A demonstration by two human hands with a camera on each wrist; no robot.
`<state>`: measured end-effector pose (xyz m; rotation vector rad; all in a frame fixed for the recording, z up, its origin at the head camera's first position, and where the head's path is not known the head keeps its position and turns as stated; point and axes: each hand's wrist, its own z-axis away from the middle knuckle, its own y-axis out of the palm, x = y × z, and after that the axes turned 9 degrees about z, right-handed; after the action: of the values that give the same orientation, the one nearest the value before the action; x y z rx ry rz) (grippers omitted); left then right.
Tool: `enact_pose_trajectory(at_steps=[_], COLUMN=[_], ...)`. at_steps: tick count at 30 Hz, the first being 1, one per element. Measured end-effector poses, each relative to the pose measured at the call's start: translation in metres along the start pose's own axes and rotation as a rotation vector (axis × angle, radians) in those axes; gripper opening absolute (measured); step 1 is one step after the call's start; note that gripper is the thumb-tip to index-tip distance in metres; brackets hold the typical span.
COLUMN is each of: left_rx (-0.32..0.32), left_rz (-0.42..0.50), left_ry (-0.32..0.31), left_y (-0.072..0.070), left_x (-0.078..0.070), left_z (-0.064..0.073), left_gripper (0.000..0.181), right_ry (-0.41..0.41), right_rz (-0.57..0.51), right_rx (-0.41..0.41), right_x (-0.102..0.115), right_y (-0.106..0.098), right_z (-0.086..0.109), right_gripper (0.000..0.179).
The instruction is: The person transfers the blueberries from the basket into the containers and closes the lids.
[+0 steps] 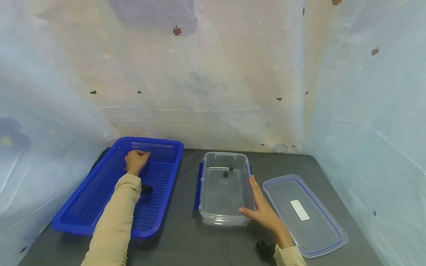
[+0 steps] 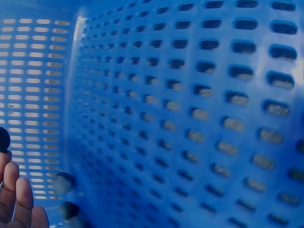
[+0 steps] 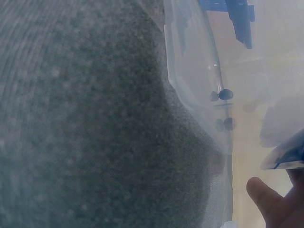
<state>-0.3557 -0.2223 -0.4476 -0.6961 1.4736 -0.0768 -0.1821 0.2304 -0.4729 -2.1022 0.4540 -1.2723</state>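
My left hand (image 1: 135, 162) is inside the blue basket (image 1: 166, 207), near its far end. Its fingertips pinch a small dark ball (image 2: 4, 139). Beside these fingers, a few more dark balls (image 2: 70, 209) lie low in the basket. On the right, my right hand (image 1: 264, 212) rests against the clear plastic container (image 1: 219, 220), its fingers straight along the right rim and its thumb (image 3: 260, 187) stretched out over the near corner. Two dark balls (image 1: 225, 174) sit on the container's floor toward the far end.
A clear lid (image 1: 319, 221) with a blue seal and a white label lies flat to the container's right. Blue clip flaps (image 1: 198, 186) stick out from the container's sides. Everything stands on a dark grey table (image 1: 179, 236), with patterned sheeting (image 1: 213, 74) behind it.
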Motion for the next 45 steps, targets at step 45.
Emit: enact_pose_trajectory(at_steps=[45], left_rx=[0.170], left_rz=[0.085], left_ry=[0.430], left_y=[-0.012], left_x=[-0.065], left_z=[0.041], left_gripper=[0.039], right_ry=[0.011], right_rz=[0.034], right_rx=[-0.008], right_x=[-0.005], right_y=[0.001], right_z=[-0.003], right_gripper=[0.103])
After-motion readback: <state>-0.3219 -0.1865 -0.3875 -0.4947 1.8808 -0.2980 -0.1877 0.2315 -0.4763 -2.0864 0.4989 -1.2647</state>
